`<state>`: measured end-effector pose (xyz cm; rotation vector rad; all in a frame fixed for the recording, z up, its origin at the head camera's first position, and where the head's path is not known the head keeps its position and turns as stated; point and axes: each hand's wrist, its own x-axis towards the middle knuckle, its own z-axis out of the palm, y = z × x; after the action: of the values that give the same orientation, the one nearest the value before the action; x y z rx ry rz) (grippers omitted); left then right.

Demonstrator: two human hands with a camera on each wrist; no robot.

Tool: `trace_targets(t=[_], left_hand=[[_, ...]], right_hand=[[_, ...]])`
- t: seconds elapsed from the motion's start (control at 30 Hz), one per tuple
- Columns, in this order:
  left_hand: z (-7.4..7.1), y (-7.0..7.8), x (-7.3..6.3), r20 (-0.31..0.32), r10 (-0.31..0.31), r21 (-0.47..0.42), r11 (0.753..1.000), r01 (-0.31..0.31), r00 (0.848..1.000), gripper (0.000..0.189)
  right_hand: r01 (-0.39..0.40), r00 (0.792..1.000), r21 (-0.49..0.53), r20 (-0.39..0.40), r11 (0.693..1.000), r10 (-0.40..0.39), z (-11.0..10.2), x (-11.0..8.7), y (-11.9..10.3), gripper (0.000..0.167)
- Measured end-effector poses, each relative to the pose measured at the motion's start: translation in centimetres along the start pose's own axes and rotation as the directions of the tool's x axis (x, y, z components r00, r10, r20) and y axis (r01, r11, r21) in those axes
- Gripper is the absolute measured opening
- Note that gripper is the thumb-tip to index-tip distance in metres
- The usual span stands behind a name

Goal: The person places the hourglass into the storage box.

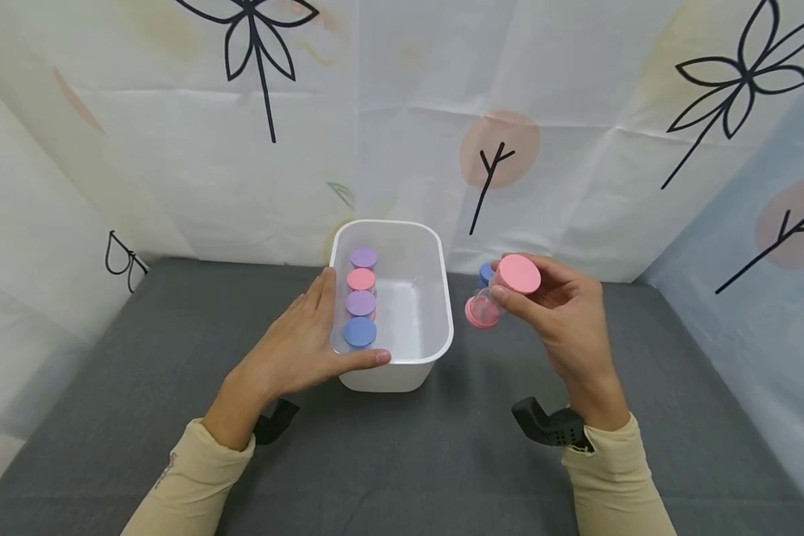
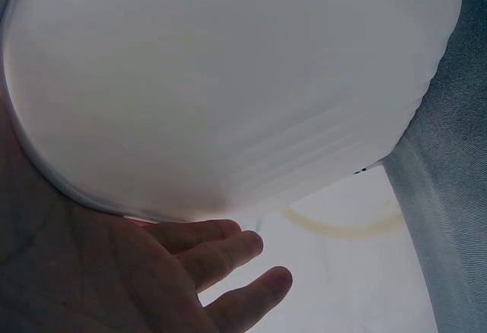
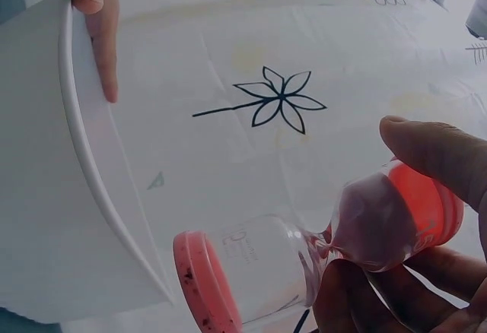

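My right hand [image 1: 569, 320] grips a sand timer [image 1: 518, 275] with pink caps and a clear glass body, held tilted to the right of the white bin [image 1: 447, 313]. In the right wrist view, thumb and fingers pinch the upper bulb of the timer [image 3: 262, 264]; pinkish sand lies in that bulb. My left hand [image 1: 295, 346] rests on the bin's left rim with fingers extended and thumb along the front rim. The left wrist view has those fingers [image 2: 221, 257] beside the bin's outer wall [image 2: 228, 82]. Along the bin's left inside stand several timers with purple, pink and blue caps [image 1: 359, 332].
Behind the right hand a blue cap [image 1: 486, 273] shows, its lower part hidden. The dark grey tabletop [image 1: 402, 461] carries the bin. A printed pale curtain [image 1: 402, 149] rises close behind the bin, with more cloth at both sides.
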<state>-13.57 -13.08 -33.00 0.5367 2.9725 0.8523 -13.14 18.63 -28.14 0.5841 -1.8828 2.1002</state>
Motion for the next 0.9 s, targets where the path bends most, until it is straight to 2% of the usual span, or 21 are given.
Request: trace_targets(t=[0.27,0.43,0.73,0.83,0.9], left_hand=[[0.1,0.1,0.0,-0.023,0.032,-0.015,0.999,-0.032,0.999,0.140],[0.1,0.0,0.1,-0.035,0.044,-0.026,0.999,-0.045,0.998,0.139],[0.1,-0.1,0.1,-0.040,0.050,-0.042,0.998,-0.051,0.998,0.137],[0.1,-0.1,0.1,-0.040,0.053,-0.043,0.998,-0.055,0.998,0.137],[0.1,-0.1,0.1,-0.037,0.053,-0.041,0.998,-0.054,0.998,0.137]], right_hand=[[0.038,0.999,0.008,0.007,0.999,-0.038,1.0,-0.5,-0.8,0.039],[0.017,0.998,0.021,0.063,1.000,-0.019,2.0,-0.6,-0.8,0.040],[-0.064,0.987,-0.044,0.148,0.997,0.070,4.2,0.8,-0.1,0.039],[-0.106,0.973,-0.065,0.198,0.992,0.117,4.9,1.5,0.6,0.038],[-0.135,0.956,-0.073,0.251,0.988,0.149,5.2,1.9,1.2,0.037]])
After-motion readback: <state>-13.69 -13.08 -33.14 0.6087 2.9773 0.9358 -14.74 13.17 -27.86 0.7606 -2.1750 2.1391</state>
